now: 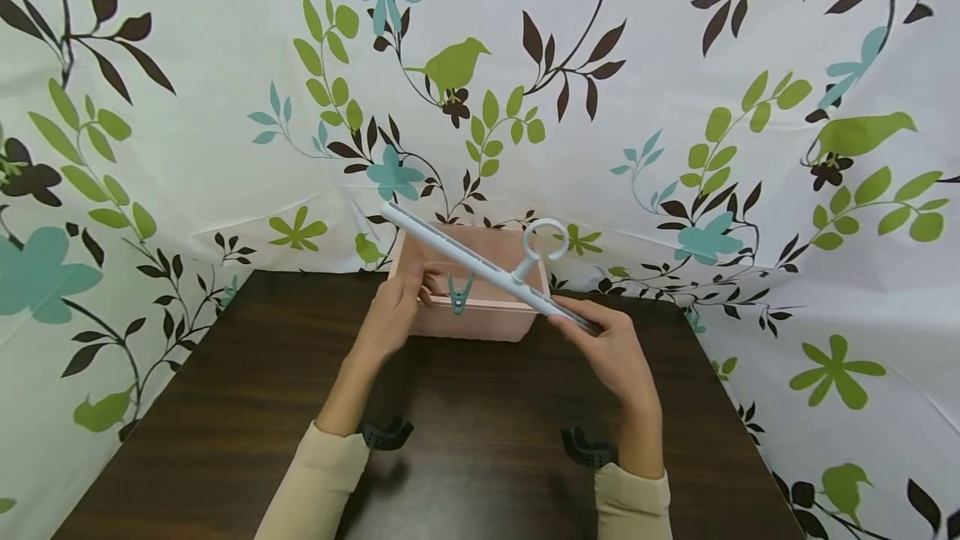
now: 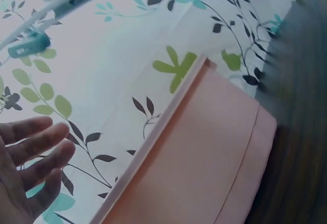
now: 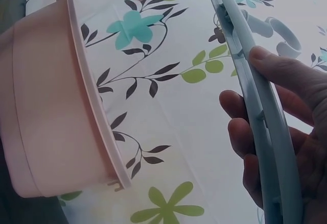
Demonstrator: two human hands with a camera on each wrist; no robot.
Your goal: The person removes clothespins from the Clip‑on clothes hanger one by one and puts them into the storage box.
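Observation:
A pale blue plastic clothes hanger (image 1: 480, 269) slants across the head view, its round hook on top. My right hand (image 1: 611, 348) grips one end of it, thumb on one side and fingers on the other, as the right wrist view also shows (image 3: 296, 106). A teal clip (image 1: 459, 294) is seen just below the hanger's bar; whether it is fastened there I cannot tell. My left hand (image 1: 395, 307) is raised near the clip, its fingers (image 2: 43, 150) loosely extended and nothing between them. Behind both hands stands a pink plastic bin (image 1: 468, 323).
The bin sits at the far edge of a dark wooden table (image 1: 480, 407). A white cloth (image 1: 225, 148) printed with leaves, birds and flowers hangs behind and around the table. Black bands (image 1: 387, 433) are worn at both wrists.

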